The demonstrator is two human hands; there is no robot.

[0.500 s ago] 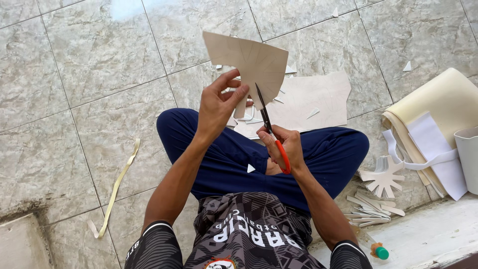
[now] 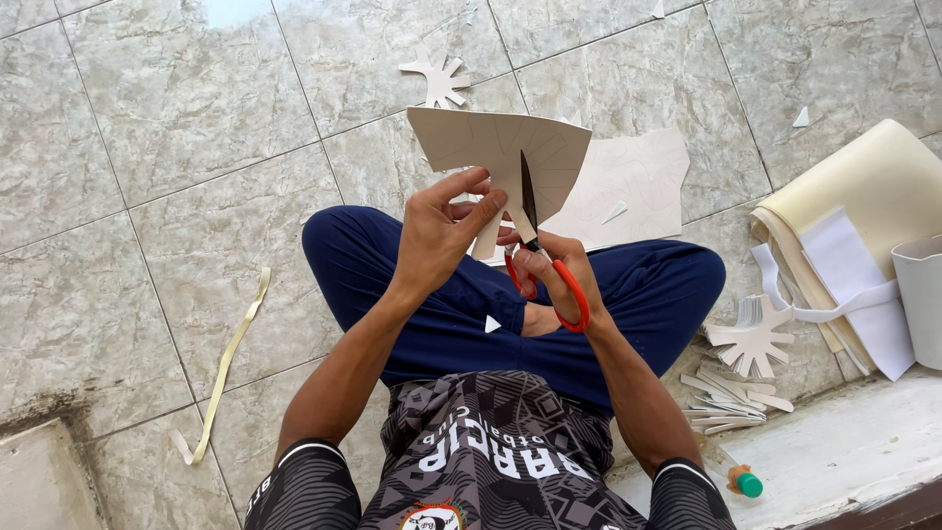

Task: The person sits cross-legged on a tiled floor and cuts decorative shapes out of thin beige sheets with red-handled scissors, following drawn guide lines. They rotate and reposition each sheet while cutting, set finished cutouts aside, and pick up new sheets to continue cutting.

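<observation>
At nine o'clock I see a strip [image 2: 228,363] lying on the floor [image 2: 147,147]. At centre my left hand [image 2: 437,236] pinches the card [image 2: 496,147], held up above my lap. Just to its right, my right hand [image 2: 554,275] grips the scissors [image 2: 535,245], blades in the card. My guess: the thumb sits near the blade, so a slip could nick it or run off the drawn line. At three o'clock lie foam sheets [image 2: 863,196].
</observation>
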